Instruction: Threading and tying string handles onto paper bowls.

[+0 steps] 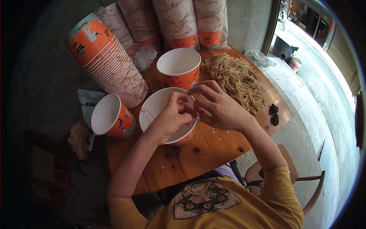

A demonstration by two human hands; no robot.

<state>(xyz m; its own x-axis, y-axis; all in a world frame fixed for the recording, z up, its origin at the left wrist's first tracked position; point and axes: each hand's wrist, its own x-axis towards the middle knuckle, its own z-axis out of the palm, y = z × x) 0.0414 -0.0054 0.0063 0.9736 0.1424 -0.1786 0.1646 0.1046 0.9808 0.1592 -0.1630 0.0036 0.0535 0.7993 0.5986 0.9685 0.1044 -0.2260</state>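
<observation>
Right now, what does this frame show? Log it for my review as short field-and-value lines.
Left hand: fingers curled, over the near bucket; grip unclear
Right hand: fingers bent, close beside the left; grip unclear
Cord: thin strand at the near bucket's left side
Loose buckets: orange outside, white inside; one left, one behind
Leaning stack: nested buckets, upper left
Twine heap: tan, on the wooden table
Dark lumps: two, near the table's right edge

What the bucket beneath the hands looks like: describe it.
The bucket is round, white inside and at the rim, orange outside, seemingly of card. It stands upright, open-topped, on the wooden table. A thin tan string shows at its left. The left hand and right hand partly hide it; whether they touch it is unclear.
</observation>
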